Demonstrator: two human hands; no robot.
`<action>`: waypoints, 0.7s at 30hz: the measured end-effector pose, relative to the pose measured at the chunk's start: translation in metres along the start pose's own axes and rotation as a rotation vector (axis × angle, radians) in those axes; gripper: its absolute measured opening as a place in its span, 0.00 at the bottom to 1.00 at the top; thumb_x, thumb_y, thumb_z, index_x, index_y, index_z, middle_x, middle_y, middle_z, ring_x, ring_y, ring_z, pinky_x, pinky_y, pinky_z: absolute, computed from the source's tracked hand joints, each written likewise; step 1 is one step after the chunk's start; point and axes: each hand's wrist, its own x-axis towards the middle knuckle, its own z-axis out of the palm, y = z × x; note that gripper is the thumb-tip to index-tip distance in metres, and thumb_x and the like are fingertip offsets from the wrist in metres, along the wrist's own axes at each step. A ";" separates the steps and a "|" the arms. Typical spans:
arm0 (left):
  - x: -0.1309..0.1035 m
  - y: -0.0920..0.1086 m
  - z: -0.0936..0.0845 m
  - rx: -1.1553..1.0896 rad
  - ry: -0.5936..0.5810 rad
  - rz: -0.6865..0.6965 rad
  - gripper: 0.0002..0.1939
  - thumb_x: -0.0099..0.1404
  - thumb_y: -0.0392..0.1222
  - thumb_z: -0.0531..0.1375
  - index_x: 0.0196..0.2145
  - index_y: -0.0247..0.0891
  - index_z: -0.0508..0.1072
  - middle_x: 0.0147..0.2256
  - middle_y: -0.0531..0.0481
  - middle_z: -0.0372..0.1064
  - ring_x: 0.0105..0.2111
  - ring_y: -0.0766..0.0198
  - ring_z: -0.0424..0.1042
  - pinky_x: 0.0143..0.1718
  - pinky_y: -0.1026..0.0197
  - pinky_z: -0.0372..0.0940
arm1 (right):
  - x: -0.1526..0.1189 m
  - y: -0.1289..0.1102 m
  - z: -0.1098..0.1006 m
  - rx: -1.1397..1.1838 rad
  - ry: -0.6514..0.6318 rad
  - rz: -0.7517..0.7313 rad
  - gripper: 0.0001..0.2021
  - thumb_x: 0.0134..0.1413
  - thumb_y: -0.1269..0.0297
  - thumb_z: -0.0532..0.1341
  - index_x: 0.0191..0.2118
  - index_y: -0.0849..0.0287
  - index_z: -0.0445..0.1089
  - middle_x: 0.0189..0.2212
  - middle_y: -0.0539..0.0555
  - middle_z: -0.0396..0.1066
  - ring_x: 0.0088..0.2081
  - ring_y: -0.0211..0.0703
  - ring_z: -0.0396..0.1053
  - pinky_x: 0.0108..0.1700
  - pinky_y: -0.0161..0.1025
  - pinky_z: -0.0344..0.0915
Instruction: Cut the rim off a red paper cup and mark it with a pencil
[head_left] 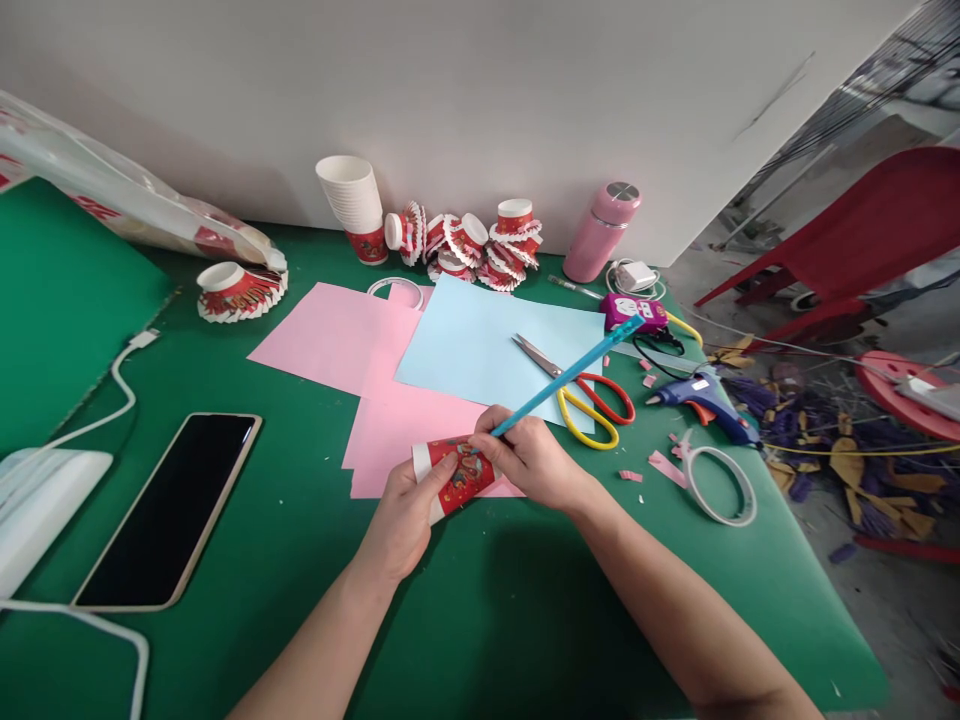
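Observation:
My left hand (405, 510) is wrapped around a red paper cup (460, 488) with a printed pattern, tipped on its side above the green table. A long light-blue pencil or pen (562, 380) slants up and right out of my right hand (532, 455), its lower end close to the cup's wall. Fingers of that hand also touch the cup. Just beyond lie sheets of pink paper (420, 425) and a light-blue sheet (472, 340). Open-bladed scissors (589, 405) with red and yellow handles rest on the blue sheet's right part.
Along the wall stand stacked paper cups (351, 200), several fringed cut cups (517, 245) and a pink flask (602, 232). Rightward are a glue gun (705, 402), a tape roll (721, 486) and a purple box (634, 312). A phone (176, 510) lies left, near a white cable (112, 385).

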 end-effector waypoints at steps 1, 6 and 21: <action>0.000 0.000 0.000 0.001 0.001 -0.002 0.15 0.51 0.45 0.65 0.35 0.33 0.76 0.31 0.45 0.77 0.33 0.60 0.75 0.36 0.62 0.68 | 0.000 0.000 0.000 0.005 0.004 0.004 0.13 0.59 0.64 0.51 0.24 0.59 0.58 0.26 0.50 0.64 0.22 0.32 0.57 0.25 0.31 0.56; -0.001 0.003 0.003 -0.015 0.006 -0.010 0.17 0.51 0.47 0.65 0.35 0.32 0.76 0.32 0.45 0.77 0.34 0.59 0.74 0.36 0.62 0.67 | 0.000 0.000 0.001 0.013 0.011 0.033 0.12 0.58 0.65 0.51 0.25 0.59 0.59 0.26 0.50 0.64 0.24 0.32 0.59 0.26 0.31 0.57; 0.002 -0.004 -0.002 0.097 -0.007 0.148 0.16 0.53 0.48 0.63 0.34 0.32 0.77 0.33 0.43 0.77 0.35 0.56 0.75 0.37 0.58 0.67 | -0.003 -0.009 -0.003 0.080 0.030 0.016 0.13 0.59 0.62 0.50 0.25 0.60 0.59 0.25 0.50 0.62 0.23 0.33 0.56 0.25 0.32 0.55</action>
